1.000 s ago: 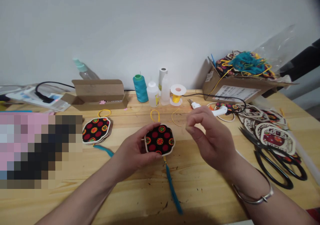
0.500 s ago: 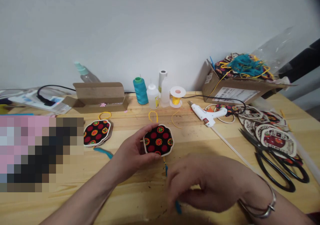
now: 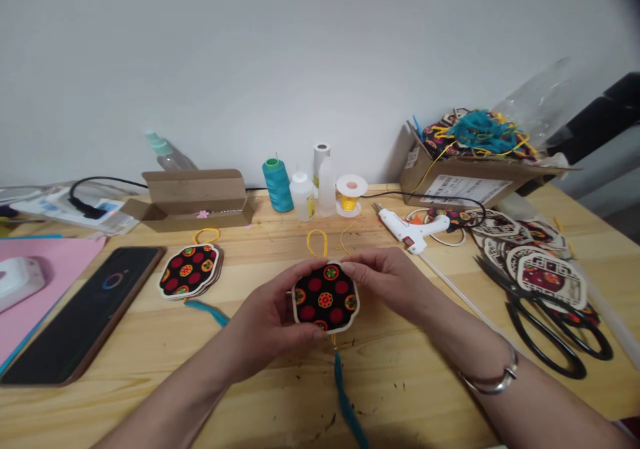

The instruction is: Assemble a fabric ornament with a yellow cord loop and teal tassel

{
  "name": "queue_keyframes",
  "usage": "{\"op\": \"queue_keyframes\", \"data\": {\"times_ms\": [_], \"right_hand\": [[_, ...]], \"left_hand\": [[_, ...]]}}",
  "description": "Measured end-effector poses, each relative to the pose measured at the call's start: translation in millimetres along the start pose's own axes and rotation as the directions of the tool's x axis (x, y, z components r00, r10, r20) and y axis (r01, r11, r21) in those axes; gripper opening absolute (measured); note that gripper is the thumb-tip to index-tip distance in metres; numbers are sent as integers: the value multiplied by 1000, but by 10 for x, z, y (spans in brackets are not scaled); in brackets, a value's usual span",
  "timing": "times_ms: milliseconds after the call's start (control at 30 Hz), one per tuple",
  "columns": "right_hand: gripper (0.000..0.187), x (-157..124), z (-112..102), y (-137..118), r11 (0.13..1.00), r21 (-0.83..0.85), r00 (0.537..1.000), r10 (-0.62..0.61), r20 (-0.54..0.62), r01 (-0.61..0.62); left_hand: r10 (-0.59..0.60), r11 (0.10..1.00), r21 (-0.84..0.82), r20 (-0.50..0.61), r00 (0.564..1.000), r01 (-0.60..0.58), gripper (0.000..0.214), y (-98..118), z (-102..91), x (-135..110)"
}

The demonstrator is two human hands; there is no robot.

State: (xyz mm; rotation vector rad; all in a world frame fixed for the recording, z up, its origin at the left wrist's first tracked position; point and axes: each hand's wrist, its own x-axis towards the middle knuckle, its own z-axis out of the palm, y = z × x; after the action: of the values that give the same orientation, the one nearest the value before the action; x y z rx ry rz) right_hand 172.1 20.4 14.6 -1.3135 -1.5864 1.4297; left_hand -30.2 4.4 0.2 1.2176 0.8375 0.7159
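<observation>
— What has changed in the last half second?

— The right hand [image 3: 387, 279]. It was low and blurred at 5 o'clock from the ornament [image 3: 326, 296], over the tassel [image 3: 345, 396]. Now it is up at the ornament's 2 o'clock edge. A second ago it was raised near the glue gun [image 3: 410, 228], gripping nothing that I could see.

— And the left hand [image 3: 267, 319]?

— It has kept its grip throughout. The ornament has drifted a little to the right with it.

— How do the hands sit now?

— The left hand comes in from 7 o'clock and grasps the ornament. Its thumb lies on the lower edge and its fingers curl round the left side. The right hand comes in from 4 o'clock, palm down, and its fingertips pinch the upper right rim. A bracelet [image 3: 493, 379] rings that wrist.

— Where is the ornament?

— At mid-counter, face up between both hands. I cannot tell whether it touches the counter [image 3: 150, 382]. Its yellow loop [image 3: 318, 241] points to 12 o'clock, and the teal tassel trails along the wood to 6 o'clock.

— What is around it?

— A stack [image 3: 190, 271] of like pieces lies at 9 o'clock, with a phone [image 3: 85, 309] beyond it. The glue gun is at 2 o'clock and the scissors [image 3: 545, 329] are at 3 o'clock, all well apart from the hands.
</observation>
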Motion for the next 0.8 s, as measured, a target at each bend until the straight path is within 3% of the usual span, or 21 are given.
{"op": "queue_keyframes", "data": {"times_ms": [167,533,800], "right_hand": [[29,-10,34,8,997,37,997,73,-22,-72],[24,-12,62,12,996,-75,993,48,-109,-56],[22,-7,77,5,996,-63,990,54,-131,-62]], "left_hand": [[53,997,59,21,998,-55,67,-20,6,-12],[35,998,47,50,998,-37,68,-22,8,1],[12,1000,19,51,999,-13,68,-27,3,-2]]}}
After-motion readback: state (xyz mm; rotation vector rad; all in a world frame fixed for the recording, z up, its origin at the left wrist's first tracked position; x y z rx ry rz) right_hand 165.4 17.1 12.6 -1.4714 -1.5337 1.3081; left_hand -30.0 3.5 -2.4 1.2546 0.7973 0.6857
